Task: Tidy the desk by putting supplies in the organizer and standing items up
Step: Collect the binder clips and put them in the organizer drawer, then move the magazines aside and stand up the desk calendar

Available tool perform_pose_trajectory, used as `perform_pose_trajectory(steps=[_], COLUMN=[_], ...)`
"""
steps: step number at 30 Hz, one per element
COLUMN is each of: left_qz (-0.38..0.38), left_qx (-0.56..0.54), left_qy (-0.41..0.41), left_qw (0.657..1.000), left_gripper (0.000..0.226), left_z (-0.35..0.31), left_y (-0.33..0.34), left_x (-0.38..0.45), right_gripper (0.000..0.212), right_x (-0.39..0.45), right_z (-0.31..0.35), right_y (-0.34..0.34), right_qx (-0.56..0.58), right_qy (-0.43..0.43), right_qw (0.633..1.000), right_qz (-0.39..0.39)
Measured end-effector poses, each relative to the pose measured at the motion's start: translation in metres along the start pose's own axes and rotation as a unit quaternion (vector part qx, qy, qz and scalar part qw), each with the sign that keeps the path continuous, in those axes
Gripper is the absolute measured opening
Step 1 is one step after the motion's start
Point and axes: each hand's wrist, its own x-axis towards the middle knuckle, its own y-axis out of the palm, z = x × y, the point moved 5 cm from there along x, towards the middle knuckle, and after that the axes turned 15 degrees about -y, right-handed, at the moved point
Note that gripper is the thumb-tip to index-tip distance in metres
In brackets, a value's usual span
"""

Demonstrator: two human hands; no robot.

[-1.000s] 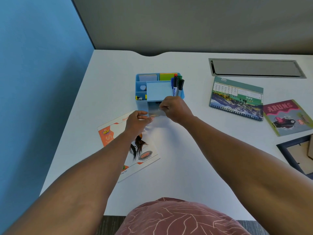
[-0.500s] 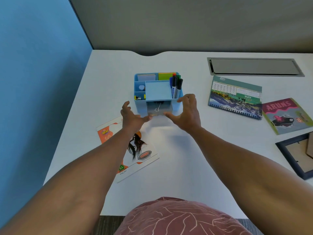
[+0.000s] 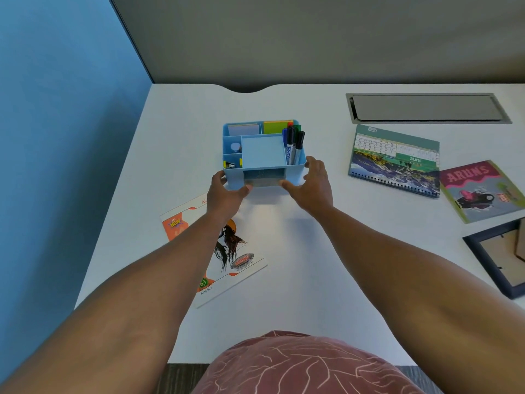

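The light blue desk organizer (image 3: 262, 166) stands at the middle of the white desk. Several markers (image 3: 293, 143) stand upright in its right slot; a blue note pad (image 3: 262, 151) and green sticky notes (image 3: 274, 127) fill other compartments. Its clear drawer (image 3: 264, 177) sits nearly flush in the front opening. My left hand (image 3: 224, 194) clasps the front left corner with the thumb on the drawer front. My right hand (image 3: 312, 186) clasps the front right corner, its thumb also against the drawer.
A flyer (image 3: 238, 263) lies flat under my left forearm. A spiral calendar (image 3: 395, 160), a pink and green booklet (image 3: 483, 189) and a dark picture frame (image 3: 500, 257) lie flat on the right. A grey cable hatch (image 3: 426, 108) is set in the desk behind them. A blue partition (image 3: 56, 137) borders the left.
The clear drawer, held out in front by both hands a second ago, has slid into the organizer's front opening. Both hands have moved forward and now clasp the organizer's front corners.
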Motion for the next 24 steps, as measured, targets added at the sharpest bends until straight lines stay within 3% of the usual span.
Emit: perform_pose_trajectory(steps=[24], left_qz=[-0.075], left_qx=[0.019], left_qy=[-0.046], left_qw=[0.996], left_gripper=[0.066], left_z=[-0.004], left_y=[-0.003], left_x=[0.005], right_gripper=[0.057], right_x=[0.015], right_z=[0.007], right_y=[-0.005], right_qx=[-0.028], right_qy=[0.064], right_qw=[0.997], right_qz=[-0.024])
